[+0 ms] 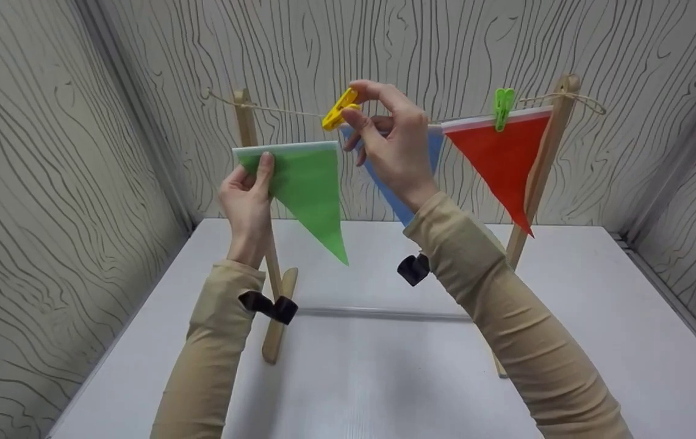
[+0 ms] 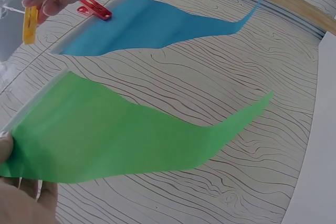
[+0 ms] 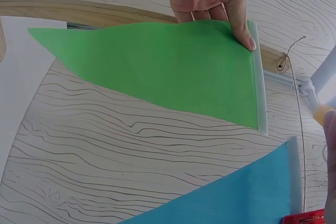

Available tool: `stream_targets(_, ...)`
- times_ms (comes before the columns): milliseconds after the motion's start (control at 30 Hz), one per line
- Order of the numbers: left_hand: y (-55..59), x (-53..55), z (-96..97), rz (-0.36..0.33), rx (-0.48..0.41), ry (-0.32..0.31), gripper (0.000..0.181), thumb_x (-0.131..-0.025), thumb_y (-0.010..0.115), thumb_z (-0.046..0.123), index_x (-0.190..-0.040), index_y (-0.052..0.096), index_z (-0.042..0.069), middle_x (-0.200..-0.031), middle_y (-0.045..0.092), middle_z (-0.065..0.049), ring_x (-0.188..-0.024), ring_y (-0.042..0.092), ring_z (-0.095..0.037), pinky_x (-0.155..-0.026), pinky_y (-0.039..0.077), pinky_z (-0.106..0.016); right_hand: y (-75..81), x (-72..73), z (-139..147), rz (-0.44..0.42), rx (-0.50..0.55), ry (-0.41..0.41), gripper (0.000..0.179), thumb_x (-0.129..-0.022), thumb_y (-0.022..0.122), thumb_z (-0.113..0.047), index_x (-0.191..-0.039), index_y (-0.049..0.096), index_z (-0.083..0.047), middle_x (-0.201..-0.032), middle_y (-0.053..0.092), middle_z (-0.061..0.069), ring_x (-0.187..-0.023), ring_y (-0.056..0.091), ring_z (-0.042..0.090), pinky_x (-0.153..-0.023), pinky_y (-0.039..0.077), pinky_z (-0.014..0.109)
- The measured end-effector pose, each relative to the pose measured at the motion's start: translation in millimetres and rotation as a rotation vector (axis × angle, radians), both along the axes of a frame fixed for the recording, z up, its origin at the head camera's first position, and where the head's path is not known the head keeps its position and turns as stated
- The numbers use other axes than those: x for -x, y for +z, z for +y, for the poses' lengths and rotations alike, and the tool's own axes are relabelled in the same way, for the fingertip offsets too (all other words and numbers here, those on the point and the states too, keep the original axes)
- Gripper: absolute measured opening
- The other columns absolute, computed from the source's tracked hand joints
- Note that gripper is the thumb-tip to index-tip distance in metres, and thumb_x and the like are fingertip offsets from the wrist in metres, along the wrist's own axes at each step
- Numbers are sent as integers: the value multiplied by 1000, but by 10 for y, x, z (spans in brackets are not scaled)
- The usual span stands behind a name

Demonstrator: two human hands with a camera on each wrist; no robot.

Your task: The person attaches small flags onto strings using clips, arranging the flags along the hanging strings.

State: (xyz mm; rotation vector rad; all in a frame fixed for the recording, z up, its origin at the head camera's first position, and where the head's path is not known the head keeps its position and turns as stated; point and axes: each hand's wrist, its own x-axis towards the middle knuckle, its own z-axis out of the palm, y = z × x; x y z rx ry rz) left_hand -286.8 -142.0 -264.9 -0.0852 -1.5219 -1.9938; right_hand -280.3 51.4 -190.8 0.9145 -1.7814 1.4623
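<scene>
My left hand (image 1: 247, 198) pinches a green triangular pennant (image 1: 308, 183) near the left end of its white top edge, thumb in front. The pennant hangs point down, a little lower than the string (image 1: 287, 111). Between thumb and forefinger my right hand (image 1: 396, 140) pinches a yellow clothespin (image 1: 340, 110), close by the string. Behind the right hand hangs a blue pennant (image 2: 152, 24), held on the string by a red clothespin (image 2: 95, 9). Farther right a red pennant (image 1: 500, 158) hangs from a light green clothespin (image 1: 503, 108).
Two wooden posts carry the string, a left post (image 1: 245, 122) and a right post (image 1: 546, 158), above a white table (image 1: 372, 366). The left post has a wooden foot (image 1: 280, 317). Patterned walls (image 1: 299, 42) enclose the back and sides. Each wrist wears a black camera mount.
</scene>
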Motion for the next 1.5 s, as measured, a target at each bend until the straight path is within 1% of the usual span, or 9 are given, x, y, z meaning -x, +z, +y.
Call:
stream_targets(167, 61, 1, 9, -24, 7, 12, 30, -99, 65, 20, -117, 68, -3, -113, 73, -21, -98, 72, -17, -94, 58, -35, 36, 52, -65, -28, 18, -5, 37, -95, 66, -8, -129, 61, 6, -116, 64, 18, -60, 63, 2, -49, 51, 20)
stream_targets(400, 133, 7, 8, -53, 24, 20, 30, -100, 63, 22, -117, 68, -2, -110, 73, -17, -96, 71, -14, -95, 57, -35, 81, 113, -147, -60, 38, -18, 37, -95, 67, -9, -130, 62, 4, -117, 63, 16, -57, 62, 4, -49, 49, 19)
stream_targets(600, 183, 12, 8, -24, 3, -20, 31, -101, 61, 21, -120, 66, -4, -117, 70, -21, -104, 70, -20, -98, 56, -36, 163, 120, -225, -108, 29, -9, 38, -96, 66, -9, -132, 61, 1, -126, 64, 14, -60, 66, 4, -49, 50, 20)
stream_targets(733, 220, 5, 19, -22, 1, -26, 33, -101, 60, 21, -121, 65, -5, -120, 69, -23, -108, 69, -22, -99, 55, -37, 208, 121, -265, -133, 19, 0, 39, -97, 65, -9, -134, 60, 0, -129, 65, 13, -58, 64, 4, -48, 49, 19)
stream_targets(967, 254, 11, 25, -24, -3, -14, 32, -101, 61, 21, -120, 66, -5, -119, 69, -23, -108, 69, -21, -99, 55, -38, 249, 146, -312, -141, 18, 44, 34, -96, 65, -6, -129, 62, 2, -120, 63, 14, -53, 58, 6, -46, 44, 18)
stream_targets(1033, 263, 20, 29, -26, -4, -10, 32, -101, 61, 20, -119, 66, -5, -117, 70, -21, -105, 70, -19, -98, 56, -37, 267, 154, -327, -138, 25, 45, 32, -95, 66, -5, -126, 63, 3, -117, 63, 15, -51, 57, 5, -47, 46, 19)
stream_targets(1167, 291, 38, 35, -19, -47, -26, 31, -100, 62, 18, -119, 66, -6, -113, 72, -21, -98, 70, -18, -95, 57, -38, 317, 168, -354, -153, 45, 57, 29, -92, 68, -1, -120, 64, 4, -110, 64, 13, -47, 52, 6, -48, 49, 23)
stream_targets(1267, 308, 37, 40, -5, -71, -39, 30, -100, 62, 15, -119, 66, -8, -116, 71, -24, -99, 71, -20, -94, 57, -39, 347, 173, -365, -173, 37, 61, 27, -92, 68, 0, -118, 64, 4, -107, 63, 11, -46, 49, 6, -48, 49, 25)
stream_targets(1500, 324, 23, 46, -10, -46, -8, 31, -99, 63, 17, -119, 67, -7, -119, 69, -28, -101, 71, -23, -93, 58, -37, 360, 193, -387, -176, -11, 33, 25, -93, 67, -3, -116, 63, 4, -103, 62, 7, -46, 47, 5, -46, 46, 21)
